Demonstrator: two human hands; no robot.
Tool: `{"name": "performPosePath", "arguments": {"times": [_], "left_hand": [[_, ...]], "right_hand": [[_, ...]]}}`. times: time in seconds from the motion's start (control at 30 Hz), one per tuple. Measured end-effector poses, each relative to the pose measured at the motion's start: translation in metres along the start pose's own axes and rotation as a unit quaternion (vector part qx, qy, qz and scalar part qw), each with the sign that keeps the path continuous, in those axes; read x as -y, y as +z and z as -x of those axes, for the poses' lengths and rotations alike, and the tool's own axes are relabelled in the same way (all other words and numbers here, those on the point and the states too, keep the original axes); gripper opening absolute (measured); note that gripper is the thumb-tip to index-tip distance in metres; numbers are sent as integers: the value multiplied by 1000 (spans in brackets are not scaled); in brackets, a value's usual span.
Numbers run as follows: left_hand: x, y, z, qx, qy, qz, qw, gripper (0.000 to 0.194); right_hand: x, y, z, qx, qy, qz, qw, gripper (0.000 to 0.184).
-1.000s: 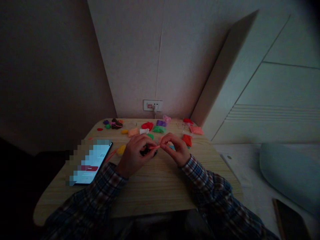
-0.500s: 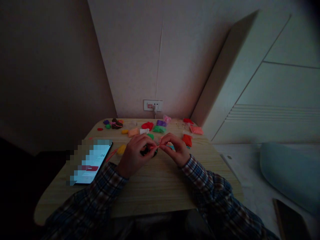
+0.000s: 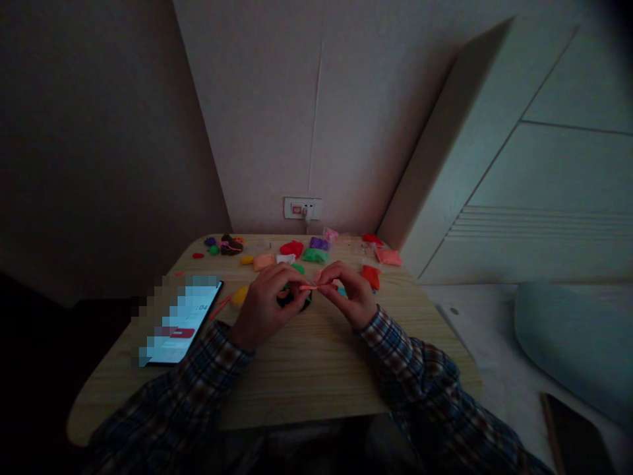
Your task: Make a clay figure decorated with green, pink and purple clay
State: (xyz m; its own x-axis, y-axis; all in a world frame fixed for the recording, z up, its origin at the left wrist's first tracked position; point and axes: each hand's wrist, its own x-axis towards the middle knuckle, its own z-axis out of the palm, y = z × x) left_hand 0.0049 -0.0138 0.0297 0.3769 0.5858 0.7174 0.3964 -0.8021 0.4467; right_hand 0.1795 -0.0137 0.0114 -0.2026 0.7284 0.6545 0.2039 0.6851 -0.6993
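Note:
Between my two hands stretches a thin orange-pink strip of what looks like modelling clay (image 3: 310,287). My left hand (image 3: 270,300) pinches its left end between thumb and fingertips. The other end sits in the pinch of my right hand (image 3: 349,293). Both hands hover over the middle of the small wooden table (image 3: 301,376). Behind the left fingers is a black lump (image 3: 302,303), partly hidden. A yellow piece (image 3: 240,295) and a thin orange strip (image 3: 221,306) lie left of my left hand.
A lit phone or tablet (image 3: 185,323) lies at the table's left. Along the back are several colourful packets, among them red (image 3: 291,249), green (image 3: 315,255), purple (image 3: 319,243) and orange (image 3: 370,277). A brown figure (image 3: 231,245) stands at back left. A dark phone (image 3: 576,432) lies on the bed.
The hands have drawn slightly apart at the fingertips, and more of the orange-pink strip shows between them. Nothing else has visibly moved.

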Motion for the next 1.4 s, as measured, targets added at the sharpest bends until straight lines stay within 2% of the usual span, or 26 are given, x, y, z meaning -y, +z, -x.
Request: {"name": "performPosePath", "arguments": {"times": [0.67, 1.07, 1.4], "left_hand": [[0, -1, -1, -4, 1, -8, 1000, 7], [-1, -3, 0, -14, 27, -15, 999, 4], [1, -3, 0, -12, 4, -11, 1000, 5]], "right_hand": [[0, 0, 2, -10, -16, 0, 1000, 4], [0, 0, 1, -18, -18, -4, 1000, 6], [-1, -1, 1, -21, -21, -4, 1000, 6]]}}
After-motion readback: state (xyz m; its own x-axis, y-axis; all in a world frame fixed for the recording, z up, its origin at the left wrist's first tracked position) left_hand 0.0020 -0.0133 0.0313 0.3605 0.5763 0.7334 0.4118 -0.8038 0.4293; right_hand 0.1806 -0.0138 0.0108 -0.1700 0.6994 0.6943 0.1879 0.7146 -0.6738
